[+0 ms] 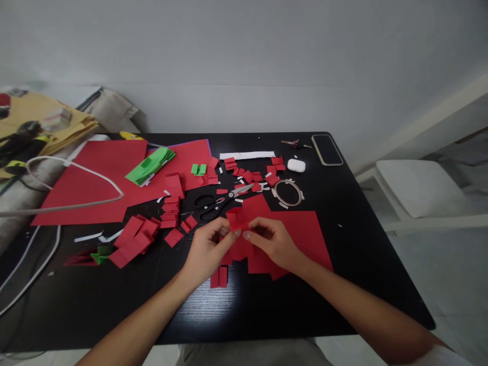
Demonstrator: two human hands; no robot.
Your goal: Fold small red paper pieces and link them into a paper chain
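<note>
Between both hands is a small folded piece of red paper (237, 218), held over the table's middle. My left hand (209, 247) pinches its left lower side, and my right hand (275, 241) pinches the right lower edge. Beneath them lie large red paper sheets (305, 236). A small folded red piece (218, 277) rests just below my left hand. Scissors with black handles (224, 201) lie open beyond the hands. Folded red pieces (170, 211) are stacked left of them, with more in a pile (135, 239).
On the black table (366, 264) are a tape roll (288, 193) with white strips, a white case (296, 165), a phone (327, 149), keys (296, 144) and folded green paper (150, 165). A white cable (76, 208) crosses the left side. A white chair (417, 188) stands at right.
</note>
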